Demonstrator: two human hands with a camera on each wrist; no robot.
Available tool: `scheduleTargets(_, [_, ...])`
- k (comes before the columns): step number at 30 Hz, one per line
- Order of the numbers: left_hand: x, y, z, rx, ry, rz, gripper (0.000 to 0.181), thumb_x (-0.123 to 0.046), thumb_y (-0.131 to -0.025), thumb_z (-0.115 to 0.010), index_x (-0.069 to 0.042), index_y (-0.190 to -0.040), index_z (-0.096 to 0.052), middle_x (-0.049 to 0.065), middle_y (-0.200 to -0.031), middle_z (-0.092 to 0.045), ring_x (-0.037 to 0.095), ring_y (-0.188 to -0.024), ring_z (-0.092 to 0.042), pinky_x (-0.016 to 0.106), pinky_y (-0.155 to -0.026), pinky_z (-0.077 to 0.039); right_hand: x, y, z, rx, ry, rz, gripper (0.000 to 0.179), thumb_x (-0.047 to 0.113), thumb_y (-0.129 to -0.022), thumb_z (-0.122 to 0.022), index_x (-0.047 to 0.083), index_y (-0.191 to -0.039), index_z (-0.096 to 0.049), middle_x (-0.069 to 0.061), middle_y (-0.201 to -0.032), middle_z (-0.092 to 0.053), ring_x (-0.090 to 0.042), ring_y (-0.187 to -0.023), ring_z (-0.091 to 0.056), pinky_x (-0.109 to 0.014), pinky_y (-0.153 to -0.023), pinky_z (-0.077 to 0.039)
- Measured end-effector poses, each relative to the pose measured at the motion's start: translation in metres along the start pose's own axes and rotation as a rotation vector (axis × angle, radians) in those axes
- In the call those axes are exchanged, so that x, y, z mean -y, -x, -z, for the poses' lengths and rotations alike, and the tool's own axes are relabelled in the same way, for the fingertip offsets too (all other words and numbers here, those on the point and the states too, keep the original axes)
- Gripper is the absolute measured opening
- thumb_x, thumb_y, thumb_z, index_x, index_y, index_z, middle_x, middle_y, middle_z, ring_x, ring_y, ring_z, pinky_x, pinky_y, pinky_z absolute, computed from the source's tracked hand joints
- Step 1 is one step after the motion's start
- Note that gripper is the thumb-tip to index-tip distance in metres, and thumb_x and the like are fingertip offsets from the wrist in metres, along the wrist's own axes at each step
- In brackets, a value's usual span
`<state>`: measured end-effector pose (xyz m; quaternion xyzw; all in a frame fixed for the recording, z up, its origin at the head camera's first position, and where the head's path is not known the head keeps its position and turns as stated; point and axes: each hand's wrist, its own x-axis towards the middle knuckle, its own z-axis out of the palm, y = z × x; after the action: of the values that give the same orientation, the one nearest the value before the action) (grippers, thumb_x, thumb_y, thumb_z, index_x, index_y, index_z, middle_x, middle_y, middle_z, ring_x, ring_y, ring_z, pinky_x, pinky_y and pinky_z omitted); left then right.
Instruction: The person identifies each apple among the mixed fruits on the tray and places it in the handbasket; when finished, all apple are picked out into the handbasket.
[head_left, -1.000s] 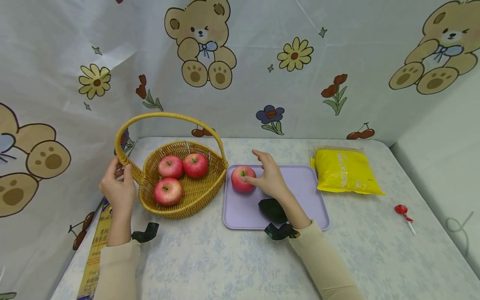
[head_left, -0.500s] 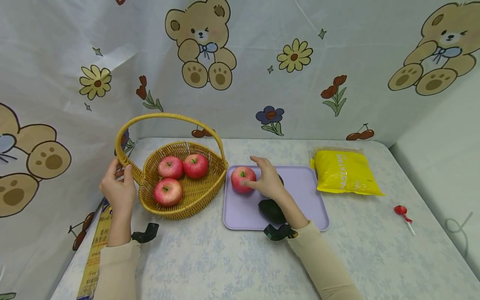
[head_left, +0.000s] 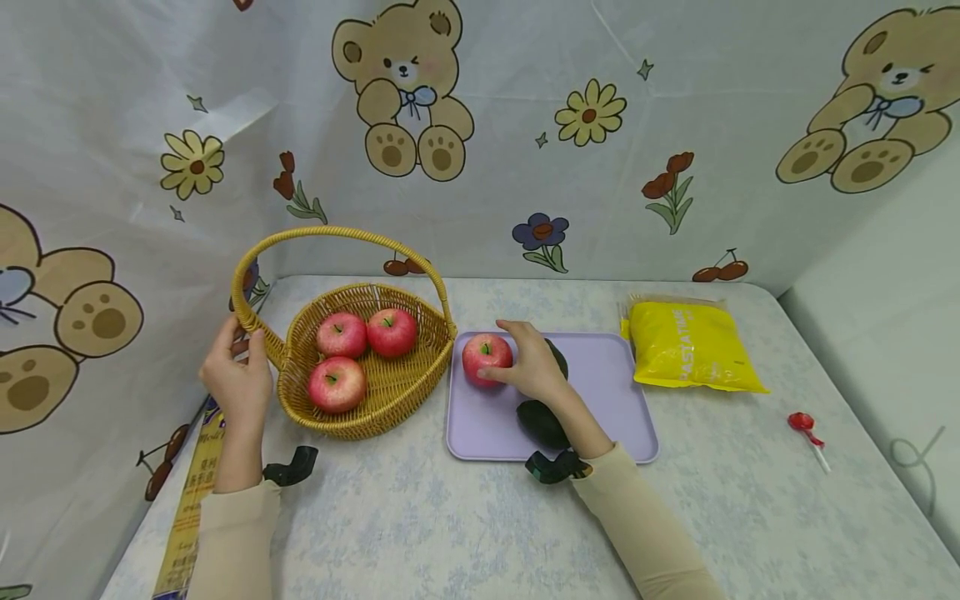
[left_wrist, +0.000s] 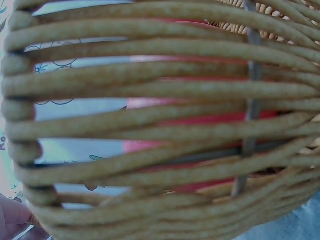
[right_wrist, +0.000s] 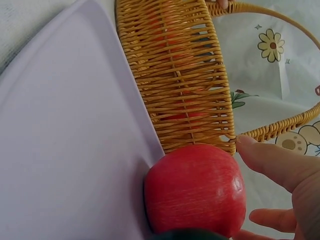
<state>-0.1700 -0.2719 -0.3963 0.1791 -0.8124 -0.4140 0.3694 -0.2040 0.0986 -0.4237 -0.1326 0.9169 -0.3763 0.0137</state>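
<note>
My left hand (head_left: pixel 238 371) holds the wicker basket (head_left: pixel 360 425) at the left foot of its tall handle; fingertips pass behind the handle. Three red apples lie in that basket. Over the lilac tray (head_left: pixel 607 417), my right hand (head_left: pixel 538 367) is spread beside a fourth-side red apple (head_left: pixel 486 357), thumb at its front and forefinger beyond its back. The right wrist view shows this apple at the tray's edge, with the fingers stretched along it. Partly hidden under the right hand and wrist are two dark green, avocado-like fruits (head_left: pixel 542 423). Close basket weave (left_wrist: pixel 150 90) fills the left wrist view.
A yellow pasta bag (head_left: pixel 690 346) lies right of the tray, and a red lollipop (head_left: pixel 802 422) lies farther right. A long yellow packet (head_left: pixel 191 508) runs under the left forearm. A printed cloth (head_left: pixel 480 208) hangs behind the table.
My right hand has come down and slightly left, closer around the apple on the tray, uncovering more of the rear green fruit. The left hand stays on the basket handle.
</note>
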Motion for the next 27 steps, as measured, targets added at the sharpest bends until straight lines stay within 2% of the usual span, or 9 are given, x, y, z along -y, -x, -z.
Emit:
scheduleTargets(15, [-0.0008, 0.0001, -0.0001, 0.007, 0.009, 0.01, 0.032, -0.022, -0.098, -0.058, -0.014, -0.128, -0.065, 0.009, -0.12, -0.07, -0.015, -0.082, -0.047, 0.005, -0.07, -0.038, -0.0002, 0.0, -0.0052, -0.007, 0.096, 0.003, 0.085, 0.036, -0.071, -0.086, 0.007, -0.142, -0.049, -0.016, -0.141, -0.051, -0.035, -0.131, -0.047, -0.054, -0.108, -0.036])
scheduleTargets(27, [-0.0011, 0.0006, 0.0004, 0.004, 0.021, 0.016, 0.031, -0.02, -0.098, -0.058, -0.014, -0.127, -0.066, 0.009, -0.12, -0.07, -0.016, -0.081, -0.048, 0.006, -0.07, -0.038, -0.0021, 0.0006, -0.01, 0.012, 0.223, 0.017, 0.081, 0.039, -0.074, -0.084, 0.007, -0.14, -0.05, -0.015, -0.136, -0.057, -0.035, -0.125, -0.052, -0.053, -0.102, -0.039])
